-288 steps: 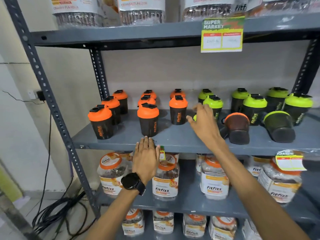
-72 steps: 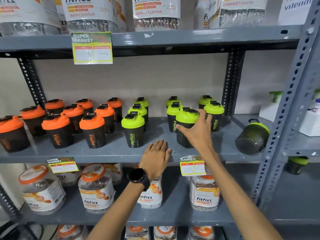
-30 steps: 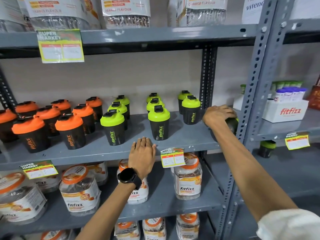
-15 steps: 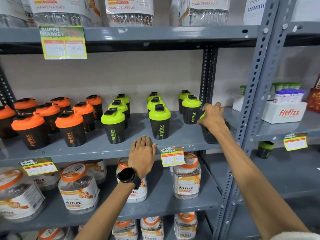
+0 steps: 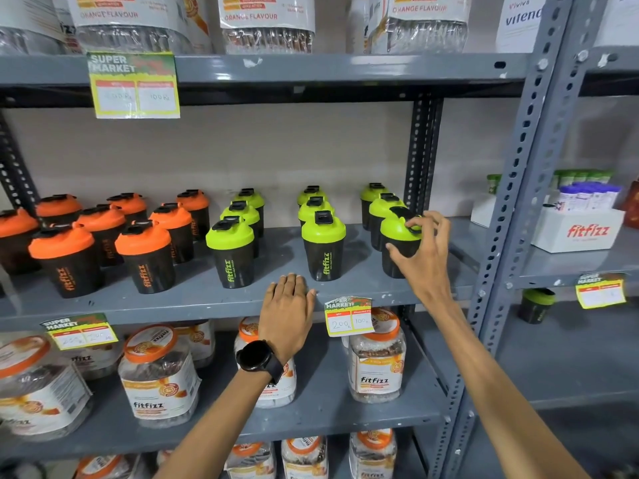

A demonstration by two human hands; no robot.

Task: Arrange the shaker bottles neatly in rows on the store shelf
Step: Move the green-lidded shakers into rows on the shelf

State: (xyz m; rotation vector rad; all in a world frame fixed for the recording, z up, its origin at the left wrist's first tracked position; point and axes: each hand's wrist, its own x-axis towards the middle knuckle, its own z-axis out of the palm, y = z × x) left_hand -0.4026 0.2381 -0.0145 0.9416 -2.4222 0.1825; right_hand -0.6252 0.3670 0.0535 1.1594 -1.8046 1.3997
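On the grey shelf (image 5: pixel 193 299), our right hand (image 5: pixel 423 252) now grips the formerly toppled green shaker (image 5: pixel 397 248) upright, completing its row; left hand (image 5: pixel 288 311) rests flat, fingers released.

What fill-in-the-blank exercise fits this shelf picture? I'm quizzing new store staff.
1. The right hand grips a shaker bottle with a ____ lid.
2. The left hand rests flat on the shelf edge and wears a black ____ on its wrist.
3. Left of the green-lidded bottles stand bottles with ____ lids.

Missing words: green; watch; orange
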